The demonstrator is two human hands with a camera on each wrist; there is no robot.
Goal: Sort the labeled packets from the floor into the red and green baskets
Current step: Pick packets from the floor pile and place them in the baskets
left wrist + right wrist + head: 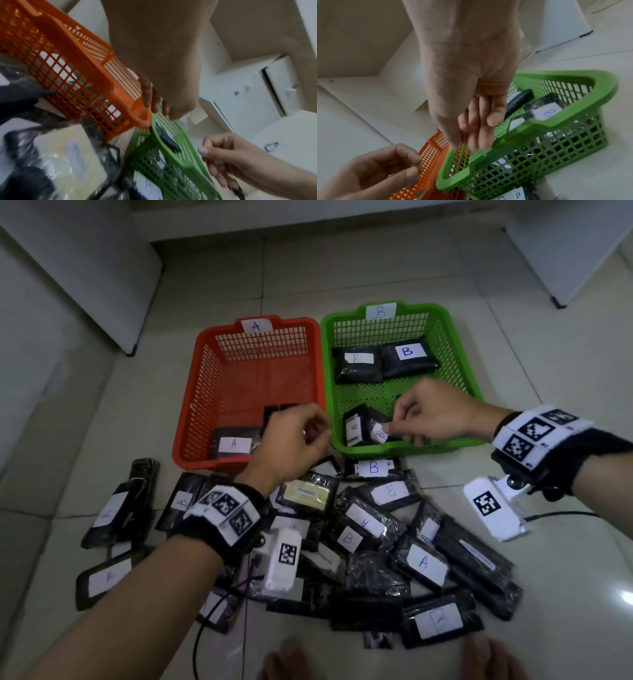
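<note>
Floor packets [423, 565] lying every way; left hand [294, 440] loosely curled, empty, over red basket [191, 392]; right hand [431, 412] empty over green basket [455, 344]

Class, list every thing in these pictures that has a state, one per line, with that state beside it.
Red basket: upright on floor, tagged A, two packets inside.
Green basket: upright, tagged B, four packets inside.
Floor pile: unsorted, overlapping, labels A and B mixed.
PENDING packet: lying in pile, label up.
Left hand: above red basket's near corner, fingers loosely curled, holding nothing.
Right hand: above green basket, empty.
</note>
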